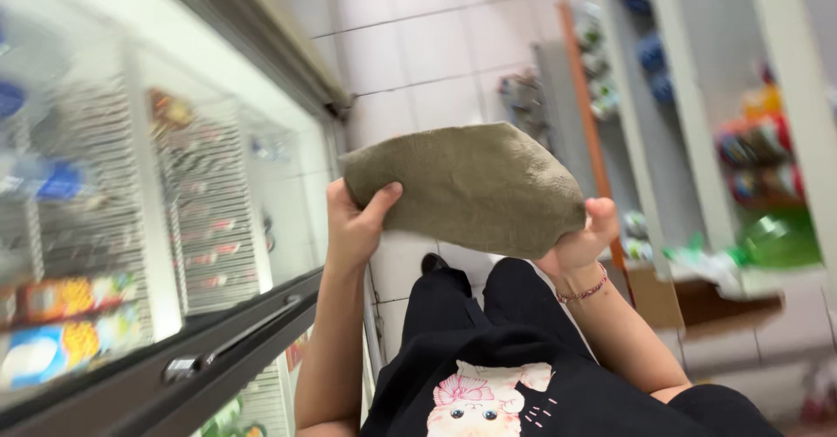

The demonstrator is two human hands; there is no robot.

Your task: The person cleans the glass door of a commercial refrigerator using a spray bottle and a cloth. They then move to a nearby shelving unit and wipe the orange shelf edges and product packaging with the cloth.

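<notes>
I hold an olive-grey cloth [466, 184] up in front of me with both hands. My left hand [353, 223] grips its left edge, thumb on the front of the fabric. My right hand [582, 238] pinches the right lower corner; a red bead bracelet circles that wrist. The cloth is folded and stretched between the two hands, above my black trousers and black shirt with a pink cartoon print.
A glass-topped chest freezer [157, 228] with packaged goods inside fills the left; its dark frame and handle [231, 337] run along the near edge. White tiled floor [418, 44] lies ahead. Shelves with coloured goods [758, 158] stand on the right.
</notes>
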